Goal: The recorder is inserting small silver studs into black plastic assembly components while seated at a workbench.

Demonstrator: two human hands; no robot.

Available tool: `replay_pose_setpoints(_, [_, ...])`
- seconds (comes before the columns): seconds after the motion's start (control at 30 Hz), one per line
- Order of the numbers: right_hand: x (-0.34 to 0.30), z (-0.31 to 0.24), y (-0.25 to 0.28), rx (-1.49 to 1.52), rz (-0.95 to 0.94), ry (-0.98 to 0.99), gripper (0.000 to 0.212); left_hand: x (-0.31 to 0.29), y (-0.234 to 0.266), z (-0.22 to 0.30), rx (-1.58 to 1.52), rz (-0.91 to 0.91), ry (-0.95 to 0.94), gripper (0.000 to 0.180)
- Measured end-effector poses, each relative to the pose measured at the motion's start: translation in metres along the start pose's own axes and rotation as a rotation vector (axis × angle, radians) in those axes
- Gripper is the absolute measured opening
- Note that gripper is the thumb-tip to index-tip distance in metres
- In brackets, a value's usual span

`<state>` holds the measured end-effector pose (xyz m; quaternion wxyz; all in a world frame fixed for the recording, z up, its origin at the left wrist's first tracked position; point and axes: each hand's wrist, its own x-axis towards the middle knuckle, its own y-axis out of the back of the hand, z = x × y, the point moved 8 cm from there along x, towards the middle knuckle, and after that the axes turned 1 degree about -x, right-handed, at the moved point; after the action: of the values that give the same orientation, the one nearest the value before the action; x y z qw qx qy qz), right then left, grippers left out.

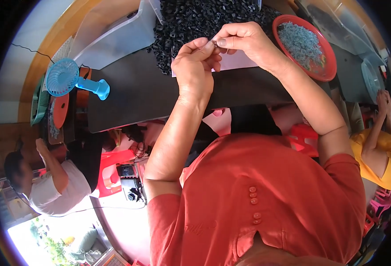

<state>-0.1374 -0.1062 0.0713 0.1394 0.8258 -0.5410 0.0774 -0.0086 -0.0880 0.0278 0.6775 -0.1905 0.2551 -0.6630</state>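
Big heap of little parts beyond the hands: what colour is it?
Black. The heap shows best in the head view, the only one here.

Dark tabletop [133, 91] is lying open on the left, between the blue fan [62, 77] and left hand [191, 66]. Black parts [184, 22] are blocking the far middle, a clear bin [113, 40] is filling the far left, and a red tray [331, 66] (itself loaded) is barring the right.

A head-worn fisheye looks down on the table [135, 95] from close above, its rim seemingly bent.
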Motion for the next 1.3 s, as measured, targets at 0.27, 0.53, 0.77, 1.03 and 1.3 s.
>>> replay_pose_setpoints(0.27, [0.005,-0.002,-0.009,-0.192,0.066,0.042,0.008,0.008,0.023,0.045,0.418,0.139,-0.211,0.015])
replay_pose_setpoints(0.53, [0.007,0.022,-0.002,-0.076,0.152,-0.018,0.011,0.069,0.083,0.094,1.330,0.309,-0.459,0.027])
replay_pose_setpoints(0.77, [0.004,0.020,0.000,-0.022,0.176,-0.025,0.012,0.070,0.086,0.089,1.225,0.288,-0.458,0.025])
replay_pose_setpoints(1.03, [-0.001,0.005,-0.008,-0.062,0.185,0.079,0.011,0.014,0.025,0.056,0.598,0.001,-0.283,0.010])
replay_pose_setpoints(1.3, [-0.006,-0.004,-0.017,-0.160,0.175,0.176,0.012,-0.008,0.005,0.027,0.478,-0.033,-0.254,0.012])
